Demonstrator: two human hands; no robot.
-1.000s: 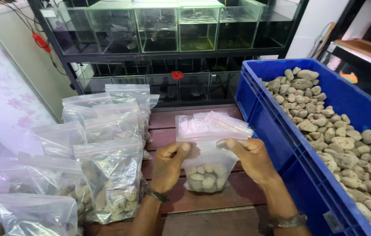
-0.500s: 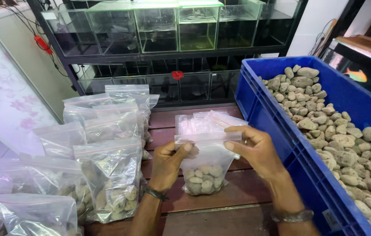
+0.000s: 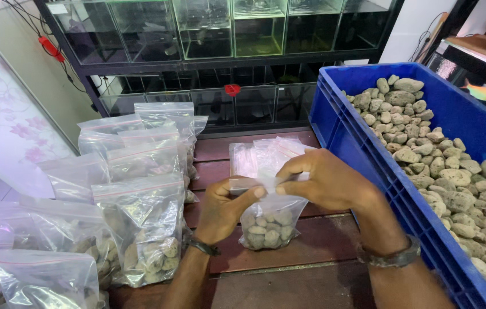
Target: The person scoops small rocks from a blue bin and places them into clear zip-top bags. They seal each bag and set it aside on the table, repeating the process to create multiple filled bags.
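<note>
A small clear zip bag [image 3: 267,223] partly filled with grey stones rests on the dark red wooden table [image 3: 311,257]. My left hand [image 3: 223,209] grips its top edge at the left, thumb pointing right. My right hand [image 3: 326,180] pinches the same top edge from the right, fingertips meeting the left thumb. The bag's mouth is hidden under my fingers. Behind it lies a stack of flat clear bags [image 3: 260,155].
A big blue plastic crate [image 3: 363,154] full of grey stones [image 3: 443,166] stands at the right. Several filled clear bags [image 3: 140,223] stand bunched at the left. A black rack with glass tanks [image 3: 208,34] runs along the back.
My hands have drawn together along the bag's top edge; the right hand slid left until its fingers meet the left thumb. The bag has stayed on the table.
</note>
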